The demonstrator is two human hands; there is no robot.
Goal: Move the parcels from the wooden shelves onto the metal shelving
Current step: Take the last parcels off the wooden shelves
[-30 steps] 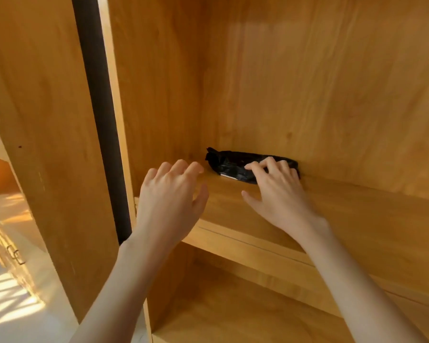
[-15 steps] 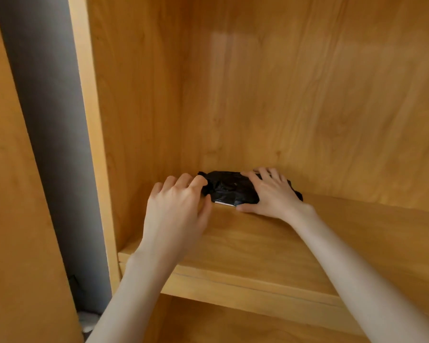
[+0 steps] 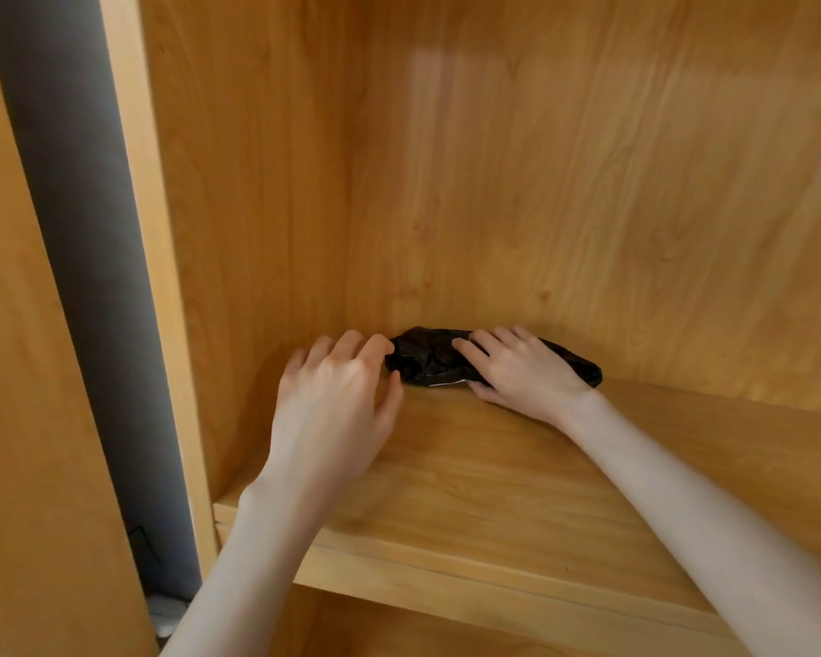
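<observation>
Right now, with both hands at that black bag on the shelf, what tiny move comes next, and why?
Probably close the left hand on the near end of the black parcel and lift. The right hand already lies over it, and it sits deep in the wooden shelf corner.

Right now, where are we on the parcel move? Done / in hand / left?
Done: nothing confirmable; the metal shelving is out of view. In hand: one black parcel lies at the back corner of the wooden shelf. The right hand rests on top of it with its thumb at the front edge; the left hand touches its left end with fingers curled. Left: lift it out and carry it to the metal shelving.
</observation>
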